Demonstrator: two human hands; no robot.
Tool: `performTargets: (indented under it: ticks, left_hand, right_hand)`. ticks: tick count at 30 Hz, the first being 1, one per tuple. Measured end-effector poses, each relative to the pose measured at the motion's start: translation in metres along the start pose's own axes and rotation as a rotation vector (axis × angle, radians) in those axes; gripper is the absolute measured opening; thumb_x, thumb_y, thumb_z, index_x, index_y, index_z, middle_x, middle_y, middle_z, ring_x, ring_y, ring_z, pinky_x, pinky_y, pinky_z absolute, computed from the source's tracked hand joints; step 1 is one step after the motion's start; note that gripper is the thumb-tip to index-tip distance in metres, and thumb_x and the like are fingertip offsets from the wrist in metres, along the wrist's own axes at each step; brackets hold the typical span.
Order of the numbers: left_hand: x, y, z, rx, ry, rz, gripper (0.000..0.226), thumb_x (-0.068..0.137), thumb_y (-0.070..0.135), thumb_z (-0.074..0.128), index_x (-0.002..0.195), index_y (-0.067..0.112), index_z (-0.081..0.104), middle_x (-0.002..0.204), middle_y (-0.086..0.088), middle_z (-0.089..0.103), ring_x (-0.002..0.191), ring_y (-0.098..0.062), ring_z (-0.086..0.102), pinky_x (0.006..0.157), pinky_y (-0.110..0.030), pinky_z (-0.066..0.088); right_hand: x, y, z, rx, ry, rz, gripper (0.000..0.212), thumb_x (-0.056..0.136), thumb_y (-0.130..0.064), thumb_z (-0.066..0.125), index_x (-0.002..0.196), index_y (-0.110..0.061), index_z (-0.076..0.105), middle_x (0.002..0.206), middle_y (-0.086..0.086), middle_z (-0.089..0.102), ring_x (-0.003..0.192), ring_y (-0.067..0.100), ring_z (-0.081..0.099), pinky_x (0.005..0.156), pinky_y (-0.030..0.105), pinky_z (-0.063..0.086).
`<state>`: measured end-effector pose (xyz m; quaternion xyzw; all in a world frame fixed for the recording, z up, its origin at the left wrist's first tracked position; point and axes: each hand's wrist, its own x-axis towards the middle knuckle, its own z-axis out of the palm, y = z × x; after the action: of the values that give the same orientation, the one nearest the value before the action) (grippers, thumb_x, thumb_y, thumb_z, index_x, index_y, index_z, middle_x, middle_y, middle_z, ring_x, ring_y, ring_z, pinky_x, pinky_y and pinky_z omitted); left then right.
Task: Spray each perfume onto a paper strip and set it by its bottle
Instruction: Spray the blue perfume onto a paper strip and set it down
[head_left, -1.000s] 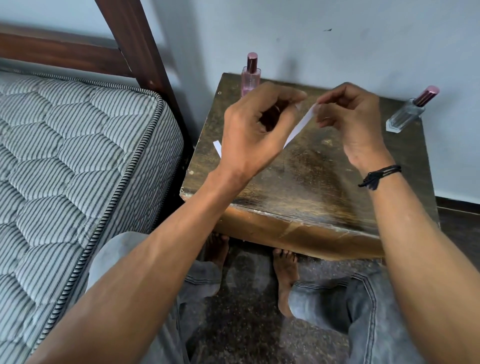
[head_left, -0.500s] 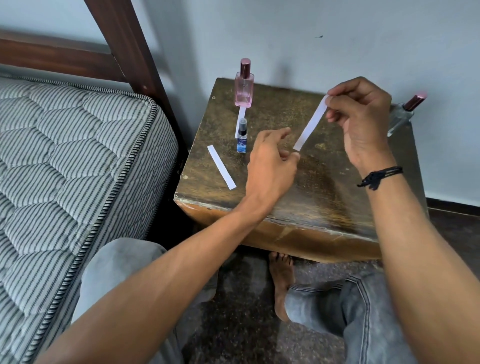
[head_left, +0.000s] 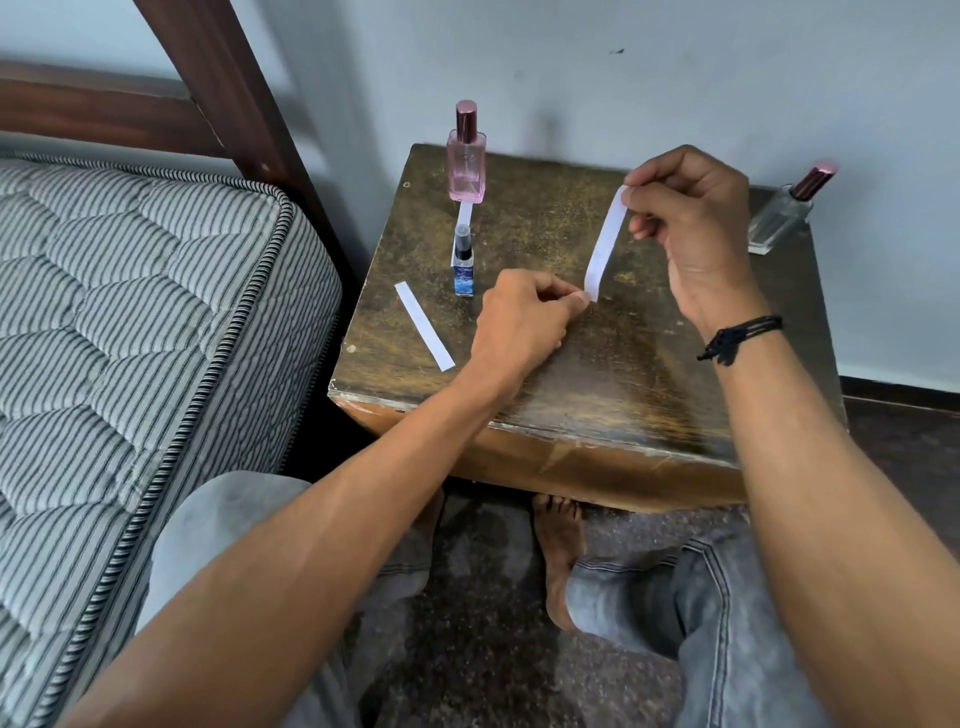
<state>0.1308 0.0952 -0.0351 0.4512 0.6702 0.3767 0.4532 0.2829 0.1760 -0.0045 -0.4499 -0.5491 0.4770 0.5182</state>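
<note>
Since half a second ago my left hand (head_left: 524, 317) has closed the small gap to the narrow white paper strip (head_left: 605, 241) and now pinches its lower end between thumb and forefinger, the other fingers curled in. My right hand (head_left: 691, 234), with a black cord bracelet (head_left: 740, 338) at the wrist, still pinches the upper end, so the strip hangs slanted between both hands above the middle of the dark worn wooden table (head_left: 649, 364).

On the table top, a tall pink glass perfume bottle with a maroon cap (head_left: 466, 166) stands at 11 o'clock. Just in front of it is a small blue bottle with a black sprayer (head_left: 463, 265), with a second white strip (head_left: 464, 215) lying between the two. A third white strip (head_left: 424, 326) lies flat at 9 o'clock, near the left edge. A clear glass bottle with a maroon cap (head_left: 784, 218) sits at 2 o'clock, by the far right edge. A striped quilted mattress (head_left: 130, 338) lies to the table's left.
</note>
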Motion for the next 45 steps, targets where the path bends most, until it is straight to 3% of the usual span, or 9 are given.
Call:
performTargets:
  ticks: [10,14,21,24,27,31,37,45]
  left_hand:
    - [0.008,0.005,0.001,0.079,0.025,-0.052,0.02,0.08,0.027,0.07,0.059,0.023,0.07,0.063,-0.003,0.071,0.056,-0.02,0.063,0.08,-0.049,0.063]
    - [0.013,0.005,0.002,0.116,0.033,-0.069,0.015,0.08,0.024,0.069,0.067,0.018,0.074,0.065,-0.01,0.074,0.051,-0.02,0.063,0.081,-0.047,0.063]
    - [0.021,0.008,0.002,0.166,0.029,-0.069,0.015,0.083,0.024,0.073,0.071,0.016,0.075,0.067,-0.009,0.073,0.041,-0.017,0.059,0.069,-0.033,0.056]
    - [0.026,0.011,0.002,0.206,0.044,-0.072,0.013,0.084,0.026,0.072,0.074,0.018,0.077,0.066,-0.006,0.072,0.039,-0.016,0.056,0.068,-0.034,0.058]
    - [0.029,0.015,0.003,0.238,0.066,-0.092,0.016,0.081,0.028,0.071,0.069,0.019,0.075,0.061,-0.003,0.07,0.048,-0.021,0.062,0.075,-0.039,0.062]
    - [0.028,0.018,0.006,0.294,0.083,-0.092,0.014,0.079,0.032,0.068,0.074,0.019,0.074,0.08,-0.005,0.074,0.075,-0.034,0.073,0.08,-0.044,0.061]
    - [0.029,0.019,0.008,0.343,0.074,-0.066,0.015,0.078,0.033,0.067,0.075,0.021,0.076,0.084,-0.006,0.074,0.075,-0.036,0.072,0.08,-0.047,0.061]
    - [0.03,0.02,0.008,0.321,0.07,-0.064,0.013,0.078,0.033,0.069,0.08,0.024,0.078,0.089,-0.004,0.075,0.084,-0.032,0.071,0.083,-0.044,0.06]
  right_hand:
    - [0.006,0.017,-0.002,-0.201,0.006,-0.006,0.014,0.085,-0.004,0.074,0.085,-0.018,0.071,0.076,0.001,0.07,0.057,0.009,0.06,0.055,0.022,0.05]
    - [0.011,0.028,-0.005,-0.285,0.027,0.004,0.011,0.088,-0.008,0.075,0.089,-0.018,0.071,0.084,0.005,0.072,0.061,0.01,0.063,0.057,0.023,0.052]
    - [0.018,0.041,-0.002,-0.355,0.019,0.052,0.013,0.09,-0.008,0.075,0.089,-0.021,0.072,0.088,0.001,0.072,0.065,0.008,0.064,0.058,0.021,0.052]
    - [0.019,0.044,-0.001,-0.39,0.009,0.054,0.011,0.09,-0.01,0.076,0.092,-0.021,0.073,0.091,-0.001,0.073,0.066,0.006,0.064,0.058,0.019,0.052]
    - [0.021,0.048,0.0,-0.418,0.007,0.039,0.009,0.09,-0.012,0.076,0.094,-0.019,0.075,0.091,-0.003,0.073,0.067,0.005,0.064,0.056,0.018,0.05]
    - [0.024,0.052,0.001,-0.462,-0.002,0.011,0.009,0.089,-0.013,0.077,0.093,-0.021,0.076,0.09,-0.007,0.072,0.07,0.004,0.063,0.057,0.014,0.046]
    - [0.03,0.055,0.001,-0.512,0.007,0.004,0.01,0.09,-0.016,0.077,0.092,-0.025,0.075,0.09,-0.011,0.072,0.07,0.0,0.063,0.057,0.014,0.046]
    - [0.038,0.059,0.004,-0.591,0.005,-0.007,0.01,0.09,-0.019,0.076,0.09,-0.029,0.076,0.094,-0.011,0.074,0.086,0.005,0.068,0.084,0.032,0.057]
